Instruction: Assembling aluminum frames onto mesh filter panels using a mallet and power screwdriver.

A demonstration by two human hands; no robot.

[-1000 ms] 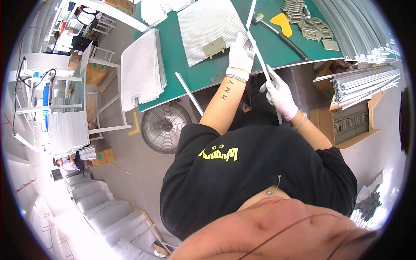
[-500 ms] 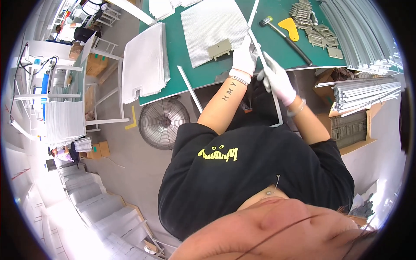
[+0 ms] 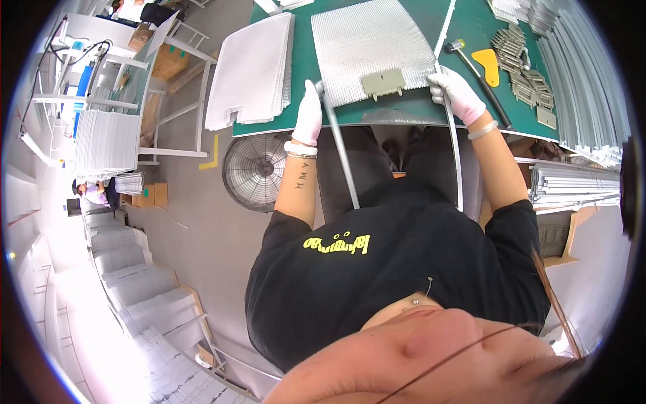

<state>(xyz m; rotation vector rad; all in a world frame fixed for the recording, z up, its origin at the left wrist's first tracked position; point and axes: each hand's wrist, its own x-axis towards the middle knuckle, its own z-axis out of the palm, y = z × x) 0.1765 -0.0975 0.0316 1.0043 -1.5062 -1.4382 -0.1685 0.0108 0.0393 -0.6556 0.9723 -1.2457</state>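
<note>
My left hand (image 3: 309,120), in a white glove, is at the table's front edge with a narrow silvery strip (image 3: 343,155) between its thumb and fingers. That strip slants down from the table toward my body. In my white-gloved right hand (image 3: 459,97) is a second long strip (image 3: 452,145), which runs from the table's far side down toward my lap. Between the hands lies a silvery mesh sheet (image 3: 370,40), its right edge beside my right fingers. A grey-green plastic plate with short prongs (image 3: 383,83) rests on its near edge.
On the green table (image 3: 303,67) are a stack of white sheets (image 3: 249,71), a hammer (image 3: 488,91), a yellow scraper (image 3: 486,66) and a pile of grey-green plastic parts (image 3: 521,64). Long strips (image 3: 579,74) are stacked at the right. A floor fan (image 3: 262,168) stands below left.
My left hand has moved left, from the right-hand strip to the left one, whose top has swung right toward the mesh sheet. My right hand has moved up along its strip.
</note>
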